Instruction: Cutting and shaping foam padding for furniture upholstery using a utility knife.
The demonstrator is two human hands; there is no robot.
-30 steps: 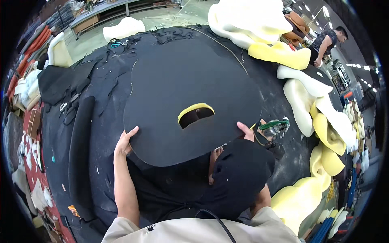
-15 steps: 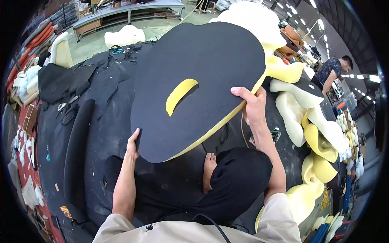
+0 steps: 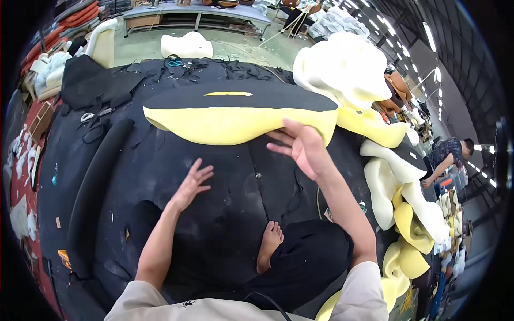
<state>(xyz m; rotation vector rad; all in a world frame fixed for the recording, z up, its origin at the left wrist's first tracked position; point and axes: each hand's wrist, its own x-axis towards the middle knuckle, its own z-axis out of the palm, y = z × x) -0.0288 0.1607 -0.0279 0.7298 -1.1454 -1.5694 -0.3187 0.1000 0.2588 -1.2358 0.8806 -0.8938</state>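
A large curved foam cushion pad with a black covered top and a thick yellow edge (image 3: 225, 125) lies ahead of me, its yellow side facing me. A narrow yellow slot (image 3: 228, 94) shows in its black top. My right hand (image 3: 304, 150) is at the pad's near right side, fingers spread, overlapping the yellow edge; whether the fingertips touch it I cannot tell. Lower and to the left, my left hand (image 3: 190, 183) hovers open and apart from the pad, above the black work surface (image 3: 225, 203).
A long black roll (image 3: 99, 187) and scissors (image 3: 96, 114) lie at left, near black fabric scraps (image 3: 99, 83). White foam pieces (image 3: 342, 69) and yellow ones (image 3: 412, 224) are heaped along the right. A person (image 3: 450, 155) stands at far right. A table (image 3: 198, 10) is at the back.
The pad has gone from being held up in both hands to lying farther away, its yellow edge toward me. Both hands have loosened, and the left has come away from it.
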